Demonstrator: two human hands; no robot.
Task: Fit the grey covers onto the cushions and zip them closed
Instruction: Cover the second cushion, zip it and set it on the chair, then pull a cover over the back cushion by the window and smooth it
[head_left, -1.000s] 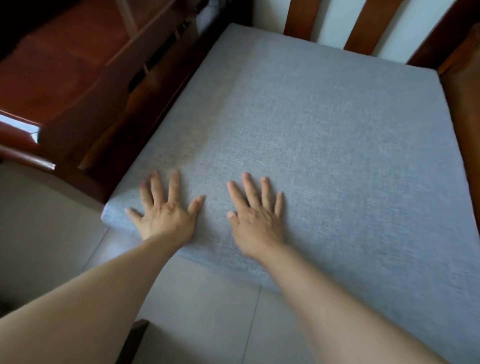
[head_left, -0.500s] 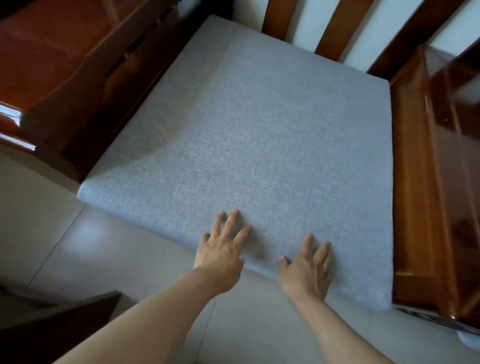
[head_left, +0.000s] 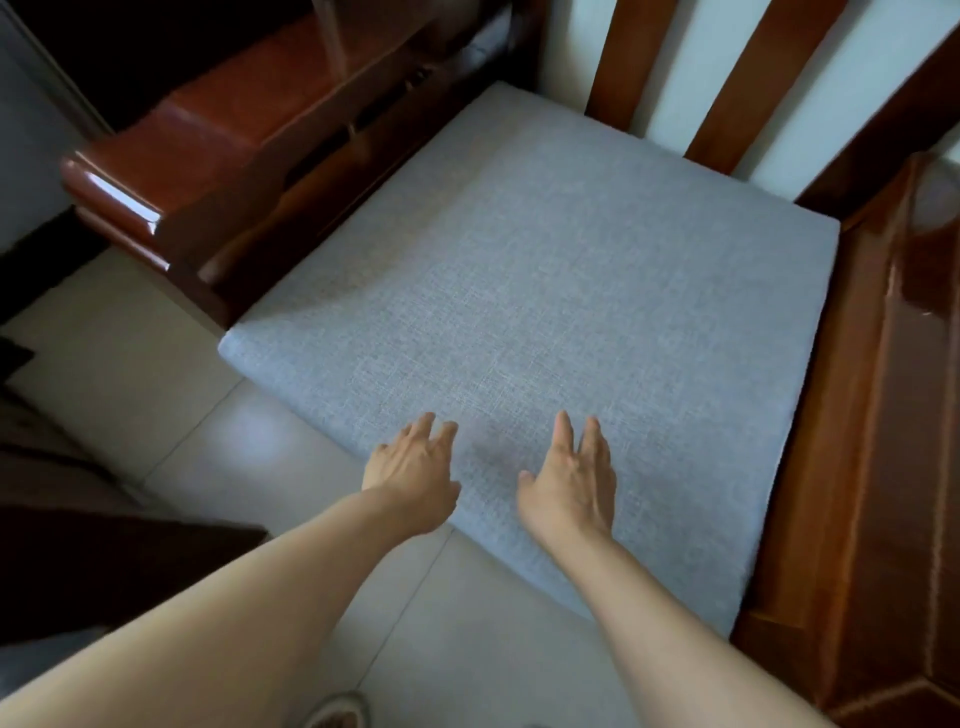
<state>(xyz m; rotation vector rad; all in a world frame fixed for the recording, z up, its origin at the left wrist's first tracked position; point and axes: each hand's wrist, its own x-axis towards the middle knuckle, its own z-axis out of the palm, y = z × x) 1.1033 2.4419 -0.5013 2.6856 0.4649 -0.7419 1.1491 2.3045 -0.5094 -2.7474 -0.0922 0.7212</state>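
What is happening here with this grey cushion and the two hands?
A person leans over a grey covered cushion that lies on the seat of a dark wooden chair. The left hand and the right hand are open, fingers fairly straight, over the cushion's front edge, as if smoothing or pressing the cover. The fabric looks flat and neatly fitted. No zip shows from this view, so I cannot tell if it is closed.

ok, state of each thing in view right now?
grey cushion: covered, lying flat on the wooden chair seat, no zip visible
left hand: open, fingers spread at the cushion's front edge
right hand: open, palm down on the cushion
wooden chair: upright, holding the cushion
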